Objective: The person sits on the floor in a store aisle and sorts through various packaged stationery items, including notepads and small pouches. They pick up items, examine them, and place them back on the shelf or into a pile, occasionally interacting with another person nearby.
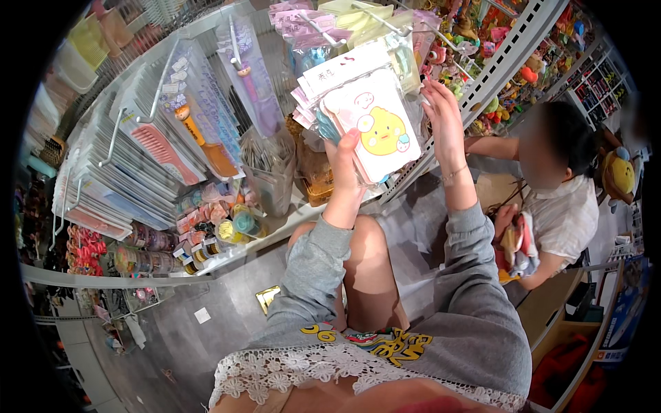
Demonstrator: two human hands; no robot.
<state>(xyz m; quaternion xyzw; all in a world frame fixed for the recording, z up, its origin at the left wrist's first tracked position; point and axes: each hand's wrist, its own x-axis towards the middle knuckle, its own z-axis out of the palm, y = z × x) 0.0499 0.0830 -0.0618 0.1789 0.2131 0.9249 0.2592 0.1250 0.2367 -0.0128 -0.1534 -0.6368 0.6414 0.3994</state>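
My left hand (345, 160) grips a stack of clear-wrapped packs from below, thumb over the front. The front pack (384, 131) has a white card with a yellow cartoon character and a white header bearing writing; what it contains is hidden. Pink and blue edges of more packs show behind it. Just right of the stack, my right hand (443, 121) is raised with its fingers extended and nothing visible in its grasp. Its fingertips are close to clear plastic packaging; contact cannot be made out. Pink-topped packs (304, 26) hang on a white hook above.
Packaged combs (168, 152) and an orange-brown comb (206, 147) hang at left on wire hooks (157, 88). Hair ties in tubs (245, 222) and a woven basket (316, 183) stand on the shelf. A person (557, 206) crouches at right, holding cloth. A perforated metal upright (508, 46) rises beyond my right hand.
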